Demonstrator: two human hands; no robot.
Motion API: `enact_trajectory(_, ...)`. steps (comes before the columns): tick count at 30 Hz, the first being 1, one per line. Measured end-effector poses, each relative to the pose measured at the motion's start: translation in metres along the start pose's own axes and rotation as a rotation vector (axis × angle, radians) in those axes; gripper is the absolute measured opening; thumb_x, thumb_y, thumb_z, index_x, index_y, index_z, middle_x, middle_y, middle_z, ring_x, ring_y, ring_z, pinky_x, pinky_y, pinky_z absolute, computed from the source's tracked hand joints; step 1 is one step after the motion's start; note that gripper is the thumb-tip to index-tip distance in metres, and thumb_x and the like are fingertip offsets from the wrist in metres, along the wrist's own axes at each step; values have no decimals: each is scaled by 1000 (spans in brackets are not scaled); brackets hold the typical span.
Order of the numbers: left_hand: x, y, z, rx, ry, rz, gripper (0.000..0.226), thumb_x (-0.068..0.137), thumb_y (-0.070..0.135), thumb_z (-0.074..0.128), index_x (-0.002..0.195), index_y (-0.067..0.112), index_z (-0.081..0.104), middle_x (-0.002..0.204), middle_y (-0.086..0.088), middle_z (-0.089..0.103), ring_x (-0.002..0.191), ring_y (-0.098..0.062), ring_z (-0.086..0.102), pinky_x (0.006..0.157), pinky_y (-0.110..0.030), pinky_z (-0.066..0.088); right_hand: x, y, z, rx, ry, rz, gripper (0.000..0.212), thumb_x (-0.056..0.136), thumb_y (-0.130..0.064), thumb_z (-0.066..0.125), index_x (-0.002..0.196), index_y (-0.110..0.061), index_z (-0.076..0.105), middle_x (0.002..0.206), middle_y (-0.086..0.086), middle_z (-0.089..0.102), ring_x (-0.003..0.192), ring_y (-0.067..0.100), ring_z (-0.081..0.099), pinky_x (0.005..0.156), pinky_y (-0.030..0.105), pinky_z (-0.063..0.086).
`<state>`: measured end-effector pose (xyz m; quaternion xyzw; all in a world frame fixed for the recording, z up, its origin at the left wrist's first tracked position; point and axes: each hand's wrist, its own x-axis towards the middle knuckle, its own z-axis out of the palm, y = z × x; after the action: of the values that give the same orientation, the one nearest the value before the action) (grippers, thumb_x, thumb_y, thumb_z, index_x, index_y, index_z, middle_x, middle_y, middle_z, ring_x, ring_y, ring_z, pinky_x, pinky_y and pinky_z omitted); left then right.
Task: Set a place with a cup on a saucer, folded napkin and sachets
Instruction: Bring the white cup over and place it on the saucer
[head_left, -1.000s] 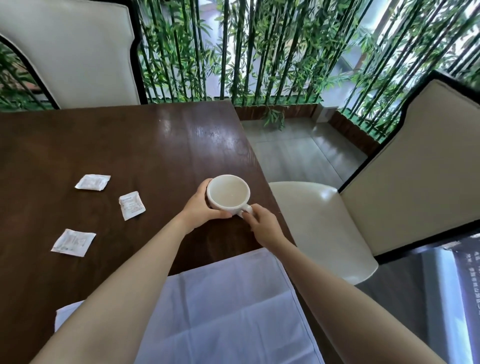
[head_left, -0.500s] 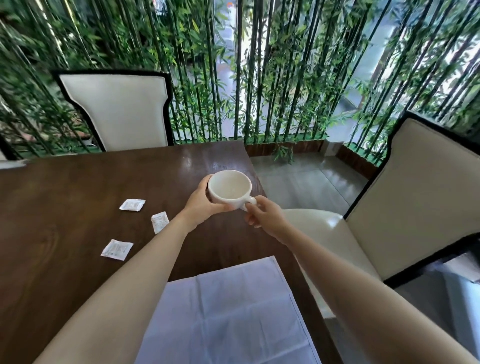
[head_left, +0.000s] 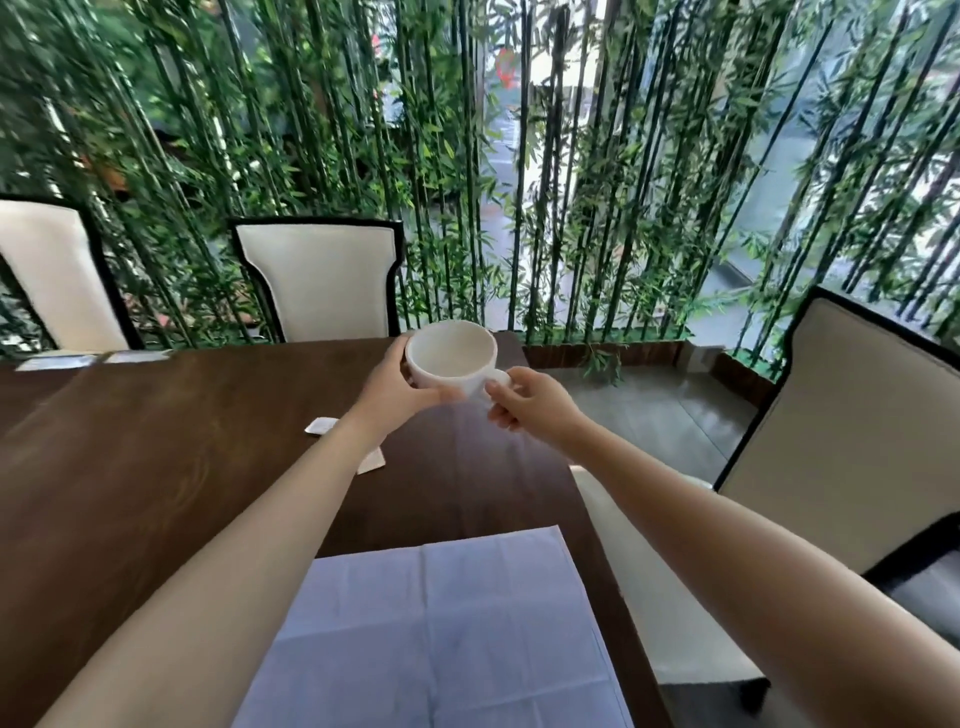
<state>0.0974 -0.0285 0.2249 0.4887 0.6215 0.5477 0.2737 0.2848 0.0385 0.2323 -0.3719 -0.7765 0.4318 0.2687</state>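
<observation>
An empty white cup (head_left: 451, 353) is held up above the dark wooden table (head_left: 156, 457), in both hands. My left hand (head_left: 396, 384) wraps its left side and underside. My right hand (head_left: 530, 397) pinches the handle on the cup's right. A pale napkin (head_left: 441, 634) lies unfolded and flat at the near table edge. Two white sachets show beside my left forearm: a sachet (head_left: 319, 426) to its left and another sachet (head_left: 373, 461), partly hidden under the arm. No saucer is in view.
Two cream chairs with black frames (head_left: 322, 280) (head_left: 47, 270) stand at the far side and one cream chair (head_left: 852, 415) at the right. A bamboo screen (head_left: 519, 156) runs behind. Flat white items (head_left: 93, 358) lie at the far left table edge.
Both hands lifted the cup off the table and carried it up and away from me. The camera tilted upward, so the far chairs came into view.
</observation>
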Motion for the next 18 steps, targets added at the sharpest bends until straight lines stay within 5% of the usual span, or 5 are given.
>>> enact_trajectory(3, -27, 13, -19, -6, 50, 10, 91, 51, 23, 90, 131, 24, 46, 125, 0, 60, 116, -16, 56, 94, -34, 50, -13, -19, 9, 12, -63, -36, 32, 91, -33, 55, 91, -2, 59, 86, 22, 72, 70, 25, 63, 74, 42, 54)
enact_trajectory(6, -59, 25, -38, 3, 115, 27, 91, 48, 24, 87, 130, 21, 47, 128, -4, 58, 119, -20, 54, 101, -45, 46, -27, -36, 23, 75, -139, -84, 23, 93, -32, 51, 78, -15, 57, 74, 13, 69, 63, 20, 59, 62, 30, 51)
enact_trajectory(12, -137, 36, -83, 63, 251, -1, 86, 49, 27, 87, 126, 27, 50, 124, 3, 60, 115, -14, 55, 99, -44, 48, -58, -66, 68, 223, -333, -160, 25, 95, -28, 49, 75, -16, 56, 60, -2, 64, 50, 6, 56, 49, 14, 48)
enact_trajectory(18, -223, 39, -128, 122, 397, -59, 81, 56, 23, 89, 126, 32, 49, 126, 7, 58, 118, -12, 53, 99, -40, 48, -98, -93, 122, 334, -607, -155, 28, 94, -33, 48, 75, -14, 57, 75, 8, 67, 61, 10, 60, 62, 20, 51)
